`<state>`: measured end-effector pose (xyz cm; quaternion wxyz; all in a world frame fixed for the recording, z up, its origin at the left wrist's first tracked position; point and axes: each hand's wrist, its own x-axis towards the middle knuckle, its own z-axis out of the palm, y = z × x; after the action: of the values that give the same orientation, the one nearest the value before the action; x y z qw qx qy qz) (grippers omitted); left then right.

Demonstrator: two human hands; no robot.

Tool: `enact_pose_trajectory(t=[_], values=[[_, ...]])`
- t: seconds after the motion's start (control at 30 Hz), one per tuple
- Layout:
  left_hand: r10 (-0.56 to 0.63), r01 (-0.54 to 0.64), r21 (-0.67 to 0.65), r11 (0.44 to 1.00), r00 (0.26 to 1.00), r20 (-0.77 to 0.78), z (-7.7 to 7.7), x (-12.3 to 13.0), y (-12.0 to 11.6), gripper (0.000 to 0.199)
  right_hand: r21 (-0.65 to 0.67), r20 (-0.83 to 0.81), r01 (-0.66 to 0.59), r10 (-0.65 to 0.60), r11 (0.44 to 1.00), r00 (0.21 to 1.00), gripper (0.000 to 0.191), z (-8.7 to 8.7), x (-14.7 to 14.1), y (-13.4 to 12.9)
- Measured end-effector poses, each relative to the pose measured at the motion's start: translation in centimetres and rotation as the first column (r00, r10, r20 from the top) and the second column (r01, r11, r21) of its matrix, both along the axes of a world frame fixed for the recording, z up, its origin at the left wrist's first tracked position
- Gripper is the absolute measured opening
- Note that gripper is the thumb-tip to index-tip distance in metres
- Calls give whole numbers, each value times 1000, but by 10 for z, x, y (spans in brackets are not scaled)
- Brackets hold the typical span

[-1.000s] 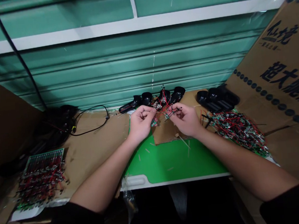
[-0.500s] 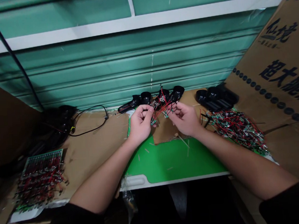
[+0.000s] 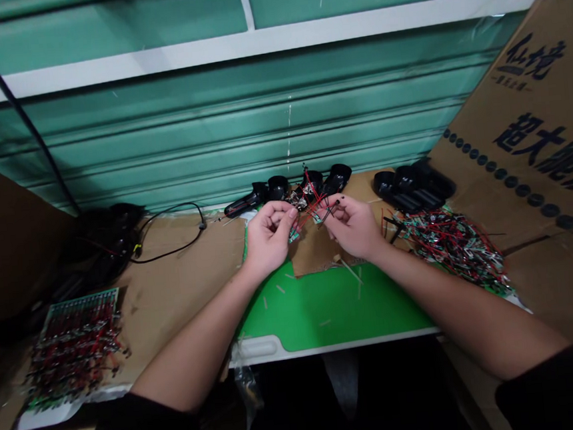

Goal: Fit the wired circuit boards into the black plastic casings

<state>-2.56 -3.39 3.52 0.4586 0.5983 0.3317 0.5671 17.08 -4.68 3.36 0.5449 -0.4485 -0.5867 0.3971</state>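
My left hand (image 3: 268,233) and my right hand (image 3: 350,226) are raised close together above a green mat (image 3: 325,312). Fingers of my left hand pinch a small green circuit board (image 3: 294,234), mostly hidden by them. Thin red and black wires (image 3: 313,206) run from the fingers toward my right hand, whose fingertips pinch some of them. Directly behind my hands stands a row of black plastic holders (image 3: 279,189), with a tangle of wires and a small board at their middle.
A heap of wired boards (image 3: 450,247) lies to the right beside black holders (image 3: 409,187). Wired boards fill a rack (image 3: 75,347) at left. Cardboard (image 3: 170,265) covers the bench, a black cable (image 3: 178,241) lies on it, and a green shutter (image 3: 239,132) stands behind.
My hands stay close together, with small finger shifts around the wires. The whole view has drifted slightly, and the objects on the bench appear a little further left.
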Motion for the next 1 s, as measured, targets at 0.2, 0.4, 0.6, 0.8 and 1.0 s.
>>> enact_pose_trajectory(t=[0.2,0.4,0.6,0.8,1.0], values=[[-24,24,24,999,1000,20,-1,0,2,48,-50,-48,-29,27,998,999,59,0,2,0],[-20,19,55,998,1000,23,-3,-1,3,43,-45,-43,-71,69,996,997,56,1,4,-2],[22,-17,65,998,996,-85,-3,-3,1,31,-24,-19,-158,158,987,987,65,7,4,-5],[64,-54,95,994,992,-112,0,-2,-2,26,-67,10,-128,129,989,992,70,4,5,-2],[107,-71,195,978,978,-179,-2,-2,-3,21,-71,7,-128,128,989,992,72,1,4,0]])
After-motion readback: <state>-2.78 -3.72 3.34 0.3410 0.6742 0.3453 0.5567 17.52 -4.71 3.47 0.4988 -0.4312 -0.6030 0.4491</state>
